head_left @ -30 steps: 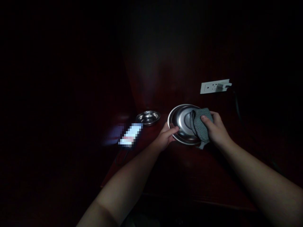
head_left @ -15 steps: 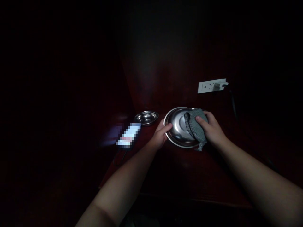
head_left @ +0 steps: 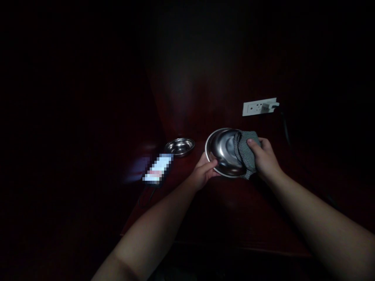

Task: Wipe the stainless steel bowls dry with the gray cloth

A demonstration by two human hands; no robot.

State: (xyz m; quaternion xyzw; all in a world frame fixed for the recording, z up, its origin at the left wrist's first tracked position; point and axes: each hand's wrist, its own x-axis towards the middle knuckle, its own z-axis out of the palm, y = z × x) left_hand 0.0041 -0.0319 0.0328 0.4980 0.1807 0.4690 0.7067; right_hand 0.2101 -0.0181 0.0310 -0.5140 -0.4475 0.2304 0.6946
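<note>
A shiny metal bowl (head_left: 224, 150) is held up in the middle of the view, its inside facing me. My left hand (head_left: 204, 171) grips its lower left rim, thumb on the inner side and fingers underneath. My right hand (head_left: 265, 156) is closed on a folded grey-green cloth (head_left: 247, 154) with a dark checked border. That cloth lies over the bowl's right rim and part of its inside. The right fingertips are hidden behind the cloth and bowl.
A second metal bowl (head_left: 180, 147) stands on the dark red table (head_left: 222, 218) at the back left. Before it is a lit phone (head_left: 158, 168), its screen blurred, with a cable. A white wall socket (head_left: 259, 107) holds a plug and dark cord. The surroundings are very dark.
The held bowl has risen slightly and turned a little. My left hand has shifted along its rim toward the bottom. The cloth has moved slightly right and up with my right hand.
</note>
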